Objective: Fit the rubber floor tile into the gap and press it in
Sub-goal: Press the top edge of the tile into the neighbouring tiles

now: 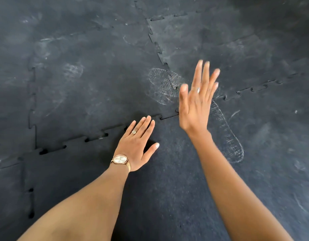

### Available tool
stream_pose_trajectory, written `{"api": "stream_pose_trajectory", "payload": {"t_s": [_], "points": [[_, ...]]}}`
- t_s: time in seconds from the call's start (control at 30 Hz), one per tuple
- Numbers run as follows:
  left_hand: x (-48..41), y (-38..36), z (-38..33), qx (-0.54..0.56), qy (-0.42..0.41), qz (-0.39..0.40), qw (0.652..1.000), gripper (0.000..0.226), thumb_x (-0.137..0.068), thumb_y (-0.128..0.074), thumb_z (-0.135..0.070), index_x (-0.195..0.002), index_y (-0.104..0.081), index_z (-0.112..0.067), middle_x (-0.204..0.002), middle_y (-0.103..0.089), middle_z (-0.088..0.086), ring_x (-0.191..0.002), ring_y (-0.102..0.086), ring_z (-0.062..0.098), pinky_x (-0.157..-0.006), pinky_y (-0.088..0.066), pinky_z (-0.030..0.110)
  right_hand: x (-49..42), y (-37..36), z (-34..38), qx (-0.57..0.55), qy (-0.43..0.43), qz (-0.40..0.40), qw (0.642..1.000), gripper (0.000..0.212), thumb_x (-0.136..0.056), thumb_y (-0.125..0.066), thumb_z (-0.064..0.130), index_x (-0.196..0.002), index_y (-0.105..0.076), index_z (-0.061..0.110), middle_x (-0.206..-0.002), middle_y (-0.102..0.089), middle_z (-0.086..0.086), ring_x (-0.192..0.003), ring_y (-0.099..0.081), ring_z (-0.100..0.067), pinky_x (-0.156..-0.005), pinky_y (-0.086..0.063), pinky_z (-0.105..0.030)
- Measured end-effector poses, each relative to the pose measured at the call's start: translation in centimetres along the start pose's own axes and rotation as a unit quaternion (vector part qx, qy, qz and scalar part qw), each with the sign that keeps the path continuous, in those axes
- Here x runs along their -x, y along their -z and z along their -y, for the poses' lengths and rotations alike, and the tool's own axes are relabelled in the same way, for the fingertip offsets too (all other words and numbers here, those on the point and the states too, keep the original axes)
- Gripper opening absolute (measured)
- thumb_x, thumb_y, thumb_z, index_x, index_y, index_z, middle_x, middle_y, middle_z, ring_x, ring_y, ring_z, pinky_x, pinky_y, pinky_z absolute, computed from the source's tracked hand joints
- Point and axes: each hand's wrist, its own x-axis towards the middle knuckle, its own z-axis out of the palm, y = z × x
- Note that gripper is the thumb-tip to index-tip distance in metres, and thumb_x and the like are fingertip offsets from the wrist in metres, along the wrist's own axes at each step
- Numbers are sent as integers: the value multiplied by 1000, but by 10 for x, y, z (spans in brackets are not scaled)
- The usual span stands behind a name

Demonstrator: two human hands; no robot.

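A black rubber floor tile (167,171) with jigsaw edges lies under my arms among matching tiles. Its far edge runs from lower left to the middle, and small dark gaps (44,151) show between its teeth on the left stretch of that seam. My left hand (138,145) lies flat, palm down, on the tile just short of the far seam, fingers together and thumb out. My right hand (195,101) is raised above the floor over the tile's far right corner, open, fingers spread and blurred. Neither hand holds anything.
Interlocking black tiles (98,75) cover the whole floor, dusty with pale shoe prints (160,86). Another seam (157,47) runs away from me at upper middle. Small holes (31,214) mark the left seam near my left forearm.
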Motion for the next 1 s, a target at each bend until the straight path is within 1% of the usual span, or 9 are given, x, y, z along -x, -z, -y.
{"api": "stream_pose_trajectory", "payload": {"t_s": [0.07,0.13,0.3,0.37,0.43,0.53,0.57,0.7,1.0], "points": [[-1,0,1,-12,-2,-2,1000,70,-99,-24,-54,-153,-24,-12,-161,-19,4,-150,-13,16,-122,-12,38,43,-7,-15,157,-35,156,975,74,-96,0,60,-156,0,18,-164,6,-6,-150,13,-30,-119,7,-55],[-1,-1,0,-17,-3,-3,1000,70,-98,-23,-55,-153,-24,-11,-161,-20,4,-150,-13,16,-122,-12,38,59,-19,-27,228,-48,231,945,75,-94,4,61,-156,3,18,-164,8,-6,-149,16,-30,-117,7,-60],[1,5,-2,-12,0,-3,1000,71,-97,-22,-56,-154,-23,-12,-161,-19,2,-150,-11,13,-123,-8,36,51,-9,-24,180,-51,255,949,66,-101,-7,50,-154,12,15,-163,15,-4,-148,22,-26,-118,9,-58],[-1,4,-1,-3,-4,-1,1000,72,-97,-20,-56,-154,-22,-12,-162,-17,1,-150,-9,12,-123,-5,35,52,10,-12,86,-46,249,963,65,-104,-17,43,-153,14,12,-162,19,-6,-146,25,-25,-118,9,-54],[1,2,0,-1,-5,-7,1000,72,-97,-20,-56,-154,-22,-12,-161,-16,1,-149,-10,12,-123,-6,36,45,42,0,24,-26,130,991,68,-103,-18,47,-154,9,10,-161,18,-6,-146,26,-26,-119,14,-50],[0,1,0,-5,-7,-10,1000,73,-96,-20,-56,-154,-23,-12,-161,-17,3,-150,-13,16,-123,-9,39,60,83,0,63,5,-73,995,71,-101,-14,56,-156,3,14,-162,13,-2,-148,21,-30,-117,19,-41],[0,0,0,-3,-9,-11,1000,73,-96,-20,-56,-154,-23,-12,-161,-17,4,-150,-14,17,-123,-9,39,77,89,-5,91,0,-74,993,71,-101,-14,57,-156,3,15,-162,13,-3,-148,20,-32,-117,18,-42],[0,-3,1,-5,-12,-21,1000,75,-94,-19,-57,-154,-23,-12,-162,-17,5,-150,-13,17,-123,-8,39,154,65,-39,224,-142,165,950,75,-98,-11,57,-153,15,14,-158,26,-9,-144,30,-29,-118,8,-58],[3,1,-11,-100,15,7,995,66,-101,-19,-45,-155,-8,-8,-163,-8,10,-151,-7,24,-122,-1,46,153,50,-58,177,-145,177,957,73,-95,0,59,-154,11,17,-163,18,-4,-147,23,-28,-115,14,-60]]}}
